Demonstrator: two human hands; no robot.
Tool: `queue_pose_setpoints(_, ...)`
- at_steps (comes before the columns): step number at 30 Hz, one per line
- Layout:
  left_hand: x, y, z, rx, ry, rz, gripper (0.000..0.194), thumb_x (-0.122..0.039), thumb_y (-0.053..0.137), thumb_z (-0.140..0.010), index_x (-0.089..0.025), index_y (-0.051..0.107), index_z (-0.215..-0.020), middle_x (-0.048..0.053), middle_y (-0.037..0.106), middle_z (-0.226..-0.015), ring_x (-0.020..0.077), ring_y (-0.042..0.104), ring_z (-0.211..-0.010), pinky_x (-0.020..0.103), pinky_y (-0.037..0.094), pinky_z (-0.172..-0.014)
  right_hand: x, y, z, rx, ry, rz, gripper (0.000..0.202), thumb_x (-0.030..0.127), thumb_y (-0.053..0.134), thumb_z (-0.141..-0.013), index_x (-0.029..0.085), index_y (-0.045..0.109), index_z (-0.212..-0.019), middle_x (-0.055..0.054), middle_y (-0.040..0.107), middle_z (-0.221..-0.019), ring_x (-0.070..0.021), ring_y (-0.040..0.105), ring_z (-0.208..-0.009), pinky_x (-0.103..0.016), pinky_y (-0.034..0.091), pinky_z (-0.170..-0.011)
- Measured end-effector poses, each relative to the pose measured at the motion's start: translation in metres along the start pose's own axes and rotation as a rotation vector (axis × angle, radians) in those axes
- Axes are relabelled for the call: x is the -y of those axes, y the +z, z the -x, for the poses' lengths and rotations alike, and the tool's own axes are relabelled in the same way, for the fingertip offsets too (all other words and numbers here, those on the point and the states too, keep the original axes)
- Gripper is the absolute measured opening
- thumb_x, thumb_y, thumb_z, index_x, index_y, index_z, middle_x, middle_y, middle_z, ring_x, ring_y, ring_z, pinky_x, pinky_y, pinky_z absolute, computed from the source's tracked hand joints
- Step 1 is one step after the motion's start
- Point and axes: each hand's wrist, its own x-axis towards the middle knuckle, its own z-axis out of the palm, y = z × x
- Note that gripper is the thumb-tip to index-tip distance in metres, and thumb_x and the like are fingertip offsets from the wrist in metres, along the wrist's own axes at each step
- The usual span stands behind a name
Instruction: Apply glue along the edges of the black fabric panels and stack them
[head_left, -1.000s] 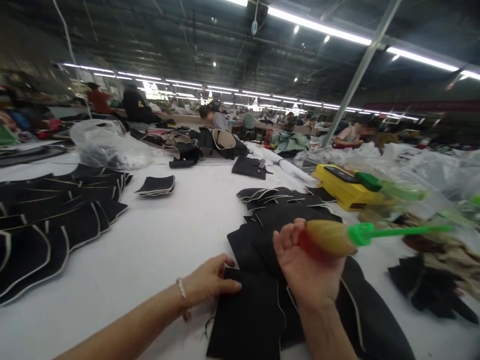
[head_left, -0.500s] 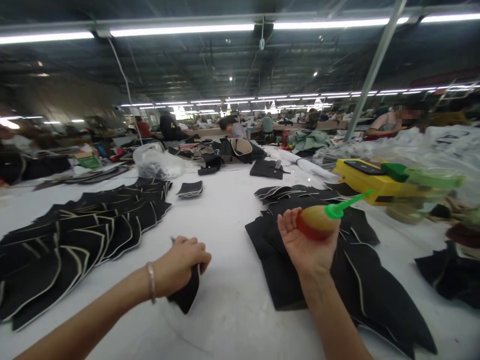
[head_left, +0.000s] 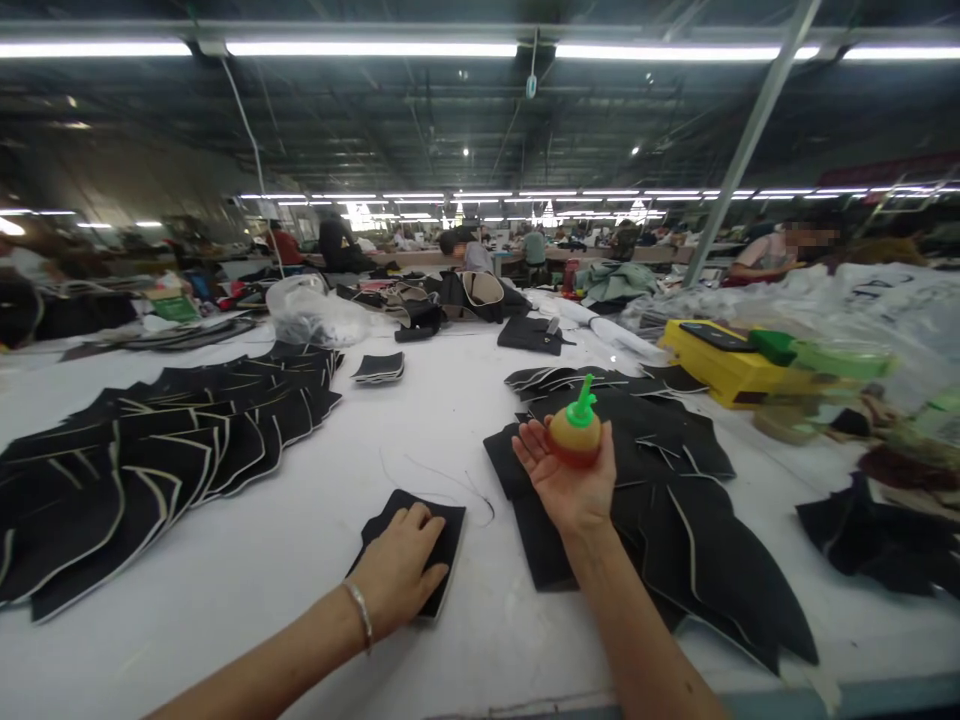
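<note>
My left hand (head_left: 401, 565) lies palm down on a black piece with pale edges (head_left: 448, 535), flat on the white table. Its fingers are spread over the top, and the wrist wears a silver bangle. Palm up, my right hand (head_left: 574, 490) cradles a squeeze bottle (head_left: 576, 440) with reddish-amber liquid and a green nozzle pointing upward. Beneath and around that hand lie overlapping black panels (head_left: 686, 535). Loose dark threads (head_left: 480, 490) lie on the table between the two hands.
Fanned rows of black pieces (head_left: 172, 440) cover the table's left side. A small black stack (head_left: 379, 368) sits farther back. At right are a yellow box (head_left: 712, 365) with a phone (head_left: 716, 336) on it and clear plastic bags (head_left: 885, 310). Other people work in the background.
My left hand has gone from gripping the tilted black piece to resting on it, laid flat and farther right. My right hand moved left, and the bottle's nozzle swung from pointing right to upward.
</note>
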Motion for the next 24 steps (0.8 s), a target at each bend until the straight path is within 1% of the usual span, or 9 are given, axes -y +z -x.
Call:
queue_pose_setpoints(3,-0.009,-0.003,-0.013,-0.042,0.006,0.046,0.042,-0.023,0.049,-0.084,-0.019,0.056,-0.125,0.01,0.056,-0.116,0.0242,0.055,-0.107,0.036,0.045,-0.093,0.0,-0.001,0.0,0.002,0.001,-0.003,0.058,0.063,0.05,-0.084,0.009,0.071,-0.091,-0.018,0.073,-0.089,-0.0297,0.07,-0.092,-0.046,0.053,-0.089)
queue_pose_setpoints(6,-0.02,-0.003,-0.031,-0.096,0.045,0.061,0.036,-0.031,0.053,-0.085,-0.02,0.059,-0.119,0.008,0.057,-0.112,0.0225,0.055,-0.105,0.033,0.045,-0.09,0.002,-0.001,-0.001,0.012,0.0,-0.014,0.058,0.063,0.051,-0.083,0.009,0.071,-0.091,-0.018,0.073,-0.09,-0.0293,0.07,-0.092,-0.045,0.053,-0.089)
queue_pose_setpoints(10,-0.032,0.008,-0.052,-0.092,0.096,-0.098,0.019,-0.019,0.053,-0.081,-0.018,0.067,-0.094,0.009,0.058,-0.101,0.0233,0.055,-0.099,0.034,0.044,-0.085,0.005,-0.001,-0.001,0.013,0.001,-0.006,0.057,0.063,0.055,-0.08,0.01,0.071,-0.09,-0.018,0.073,-0.089,-0.0286,0.07,-0.092,-0.044,0.053,-0.09)
queue_pose_setpoints(12,-0.034,0.009,-0.059,-0.093,0.099,-0.1,0.017,-0.013,0.051,-0.079,-0.017,0.067,-0.08,0.009,0.058,-0.096,0.0225,0.055,-0.096,0.033,0.044,-0.083,0.005,-0.001,-0.001,0.008,-0.002,-0.009,0.058,0.064,0.054,-0.081,0.01,0.071,-0.09,-0.018,0.073,-0.089,-0.0284,0.07,-0.091,-0.044,0.053,-0.089)
queue_pose_setpoints(15,-0.031,-0.014,-0.057,-0.114,0.102,0.106,0.013,-0.02,0.054,-0.078,-0.018,0.064,-0.07,0.005,0.058,-0.087,0.018,0.056,-0.084,0.03,0.043,-0.075,0.006,0.0,0.0,0.006,-0.01,-0.012,0.058,0.065,0.052,-0.081,0.01,0.07,-0.091,-0.018,0.073,-0.089,-0.0283,0.07,-0.091,-0.044,0.054,-0.089)
queue_pose_setpoints(17,-0.024,-0.048,-0.044,-0.171,0.072,0.27,0.017,-0.031,0.057,-0.078,-0.019,0.064,-0.068,0.002,0.058,-0.079,0.0158,0.054,-0.074,0.028,0.042,-0.07,0.007,0.001,-0.001,0.006,-0.012,-0.012,0.058,0.065,0.054,-0.08,0.01,0.07,-0.091,-0.018,0.073,-0.089,-0.0283,0.07,-0.09,-0.044,0.054,-0.088)
queue_pose_setpoints(19,-0.011,-0.088,-0.018,-0.234,0.012,0.355,0.026,-0.043,0.059,-0.075,-0.019,0.064,-0.067,0.0,0.059,-0.071,0.0156,0.053,-0.069,0.027,0.041,-0.066,0.008,0.002,-0.001,-0.003,-0.011,-0.014,0.059,0.065,0.054,-0.08,0.01,0.07,-0.09,-0.018,0.073,-0.089,-0.0287,0.071,-0.09,-0.044,0.055,-0.087)
queue_pose_setpoints(22,0.018,-0.138,0.045,-0.365,-0.171,0.347,0.035,-0.056,0.064,-0.069,-0.021,0.066,-0.069,-0.003,0.061,-0.067,0.0151,0.052,-0.067,0.025,0.039,-0.063,0.009,0.004,-0.001,-0.047,-0.003,-0.023,0.062,0.067,0.05,-0.081,0.008,0.07,-0.089,-0.019,0.073,-0.087,-0.03,0.071,-0.088,-0.046,0.056,-0.084)
queue_pose_setpoints(24,0.038,-0.155,0.098,-0.409,-0.311,0.342,0.035,-0.056,0.066,-0.069,-0.021,0.066,-0.072,-0.005,0.062,-0.068,0.0133,0.052,-0.068,0.022,0.039,-0.063,0.008,0.007,0.001,-0.084,0.0,-0.036,0.065,0.068,0.046,-0.081,0.008,0.07,-0.091,-0.02,0.073,-0.085,-0.0319,0.071,-0.087,-0.048,0.058,-0.08)
